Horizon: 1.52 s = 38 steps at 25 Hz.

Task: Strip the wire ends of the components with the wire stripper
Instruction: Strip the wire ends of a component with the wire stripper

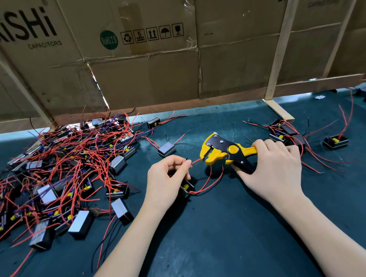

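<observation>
My right hand (272, 170) grips the handles of a yellow and black wire stripper (225, 151), whose jaws point left. My left hand (168, 177) pinches a red wire (196, 160) between thumb and fingers, and the wire's end reaches the stripper's jaws. That wire loops down to a small black component (187, 188) lying under my left hand, partly hidden by it. A second red wire (213, 183) curves from the component across the dark green mat (209, 236).
A large tangled pile of components with red wires (58, 177) covers the left of the mat. A smaller group (289, 134) lies at the right behind my right hand. One single component (166, 149) sits between. A cardboard wall on wooden battens (277, 107) closes the back.
</observation>
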Motion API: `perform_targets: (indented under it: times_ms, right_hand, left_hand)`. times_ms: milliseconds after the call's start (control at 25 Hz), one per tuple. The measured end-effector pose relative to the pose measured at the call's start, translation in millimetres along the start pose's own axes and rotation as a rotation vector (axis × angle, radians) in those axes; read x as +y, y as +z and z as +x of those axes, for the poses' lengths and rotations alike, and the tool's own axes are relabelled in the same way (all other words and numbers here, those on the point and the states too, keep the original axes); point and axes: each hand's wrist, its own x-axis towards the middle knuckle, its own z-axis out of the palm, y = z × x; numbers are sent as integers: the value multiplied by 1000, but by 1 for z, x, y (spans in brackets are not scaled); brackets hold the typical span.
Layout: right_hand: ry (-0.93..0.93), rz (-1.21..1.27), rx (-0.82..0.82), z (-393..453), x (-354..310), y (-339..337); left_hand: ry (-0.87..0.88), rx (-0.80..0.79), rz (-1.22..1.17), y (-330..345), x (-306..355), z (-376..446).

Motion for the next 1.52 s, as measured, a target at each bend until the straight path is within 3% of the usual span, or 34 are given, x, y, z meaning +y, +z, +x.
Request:
perform_targets:
  times_ms: [560,1080,1320,1520]
  right_hand:
    - [-46,12,16,-2,-5,-2]
    - [-7,33,-78,0,-8,-11]
    - [-10,69,140,0,-3,-5]
    - [109,75,86,2,9,0]
  left_hand:
    - [33,-31,67,3,5,-5]
    - [61,-56,71,1,5,-6]
    - [32,-87,102,-1,3,-3]
    - [25,-161,265,-15,3,2]
